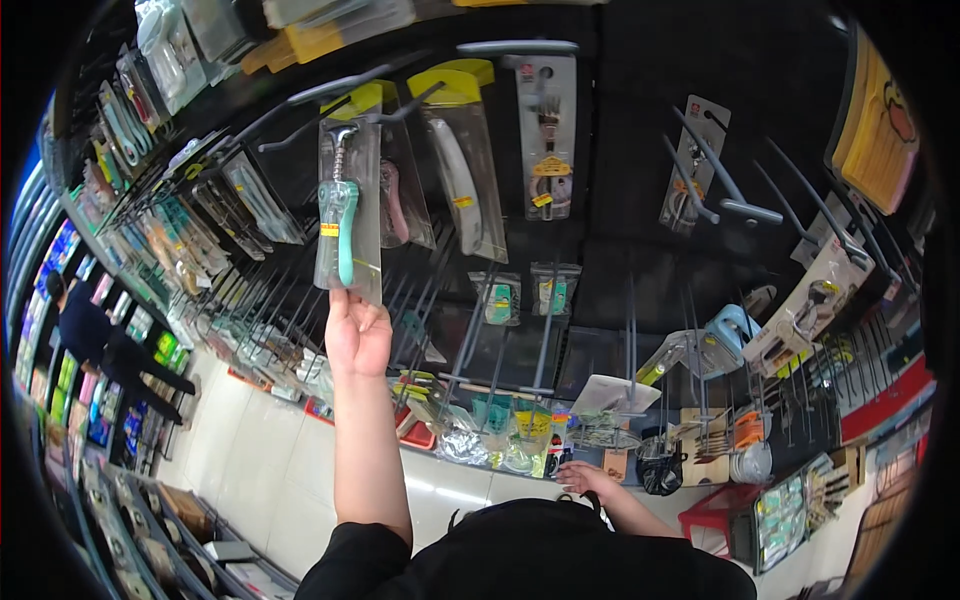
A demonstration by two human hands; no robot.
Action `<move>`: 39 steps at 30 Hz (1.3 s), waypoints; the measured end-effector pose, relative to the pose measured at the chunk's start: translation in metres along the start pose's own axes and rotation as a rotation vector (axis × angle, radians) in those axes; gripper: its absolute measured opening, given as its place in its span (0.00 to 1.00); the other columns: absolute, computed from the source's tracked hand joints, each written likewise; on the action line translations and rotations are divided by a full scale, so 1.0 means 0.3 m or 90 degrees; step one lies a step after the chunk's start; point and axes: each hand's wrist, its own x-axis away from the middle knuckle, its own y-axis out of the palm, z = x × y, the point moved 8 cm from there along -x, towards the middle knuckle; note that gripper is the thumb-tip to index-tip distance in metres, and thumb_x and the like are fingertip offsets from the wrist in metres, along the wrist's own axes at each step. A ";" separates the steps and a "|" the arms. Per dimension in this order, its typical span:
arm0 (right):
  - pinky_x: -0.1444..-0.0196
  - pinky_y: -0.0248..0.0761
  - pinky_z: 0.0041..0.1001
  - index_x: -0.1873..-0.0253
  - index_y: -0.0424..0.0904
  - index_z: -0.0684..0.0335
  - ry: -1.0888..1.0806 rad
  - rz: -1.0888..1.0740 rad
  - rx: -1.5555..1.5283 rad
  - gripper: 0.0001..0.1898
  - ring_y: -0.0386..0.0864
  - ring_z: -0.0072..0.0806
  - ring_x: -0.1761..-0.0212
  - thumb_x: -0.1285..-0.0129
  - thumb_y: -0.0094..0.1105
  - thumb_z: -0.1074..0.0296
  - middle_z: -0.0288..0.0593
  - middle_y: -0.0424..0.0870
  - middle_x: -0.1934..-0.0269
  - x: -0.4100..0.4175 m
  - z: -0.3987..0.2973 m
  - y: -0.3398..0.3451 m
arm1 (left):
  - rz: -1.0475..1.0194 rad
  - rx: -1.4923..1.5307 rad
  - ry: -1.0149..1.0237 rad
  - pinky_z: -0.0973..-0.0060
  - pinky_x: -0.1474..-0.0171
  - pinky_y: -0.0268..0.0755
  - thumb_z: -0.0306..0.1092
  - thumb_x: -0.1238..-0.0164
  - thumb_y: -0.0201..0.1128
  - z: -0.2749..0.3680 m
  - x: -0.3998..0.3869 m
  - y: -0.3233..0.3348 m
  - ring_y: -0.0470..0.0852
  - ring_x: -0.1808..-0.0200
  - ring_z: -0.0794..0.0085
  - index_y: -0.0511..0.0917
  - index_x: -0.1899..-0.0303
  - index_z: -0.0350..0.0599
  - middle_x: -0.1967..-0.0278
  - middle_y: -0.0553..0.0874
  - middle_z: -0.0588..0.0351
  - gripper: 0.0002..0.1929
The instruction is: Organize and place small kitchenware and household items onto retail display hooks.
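My left hand (360,334) is raised with its fingers at the lower edge of a clear package. Inside that package is a kitchen tool (337,214) with teal handles and a ribbed metal shaft, and it bears a yellow price sticker. The package hangs under a wall hook by its yellow header card. Behind it, a similar package holds a pink-handled tool (393,202). A white-handled tool (456,187) in a clear pack hangs to the right. Low in front of my body, my right hand (589,480) has its fingers apart and holds nothing.
Long metal hooks (697,172) stick out from the black wall panel. A carded utensil (551,150) and a blue grater (731,330) hang to the right. At lower right stands a red stool (716,514). A person (105,337) stands in the aisle at left.
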 end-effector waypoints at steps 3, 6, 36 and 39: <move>0.45 0.73 0.36 0.41 0.70 0.61 0.013 0.033 0.005 0.17 0.77 0.40 0.43 0.28 0.48 0.59 0.50 0.78 0.46 -0.025 0.089 0.080 | 0.077 -0.178 0.176 0.87 0.81 0.64 0.31 0.22 0.46 0.130 0.050 0.020 0.78 0.60 0.79 0.69 0.42 0.43 0.50 0.79 0.55 0.13; 0.46 0.73 0.35 0.42 0.70 0.62 0.018 0.073 -0.033 0.16 0.78 0.39 0.44 0.28 0.48 0.60 0.49 0.79 0.47 -0.051 0.179 0.172 | 0.067 -0.294 0.255 0.88 0.82 0.66 0.31 0.23 0.48 0.276 0.145 0.083 0.80 0.64 0.81 0.67 0.43 0.45 0.50 0.80 0.54 0.12; 0.39 0.69 0.37 0.41 0.73 0.66 -0.515 0.312 -0.184 0.20 0.80 0.38 0.47 0.26 0.49 0.56 0.46 0.79 0.45 0.689 0.230 0.697 | -0.214 -0.342 -0.837 0.84 0.83 0.68 0.37 0.24 0.52 -0.600 1.004 -0.241 0.79 0.74 0.79 0.69 0.49 0.44 0.59 0.82 0.55 0.10; 0.41 0.71 0.42 0.38 0.69 0.65 -0.563 0.297 -0.217 0.20 0.78 0.39 0.45 0.26 0.48 0.57 0.46 0.78 0.43 0.825 0.252 0.641 | -0.229 -0.353 -0.945 0.86 0.83 0.66 0.38 0.24 0.52 -0.746 1.128 -0.213 0.78 0.75 0.82 0.69 0.49 0.45 0.59 0.82 0.57 0.11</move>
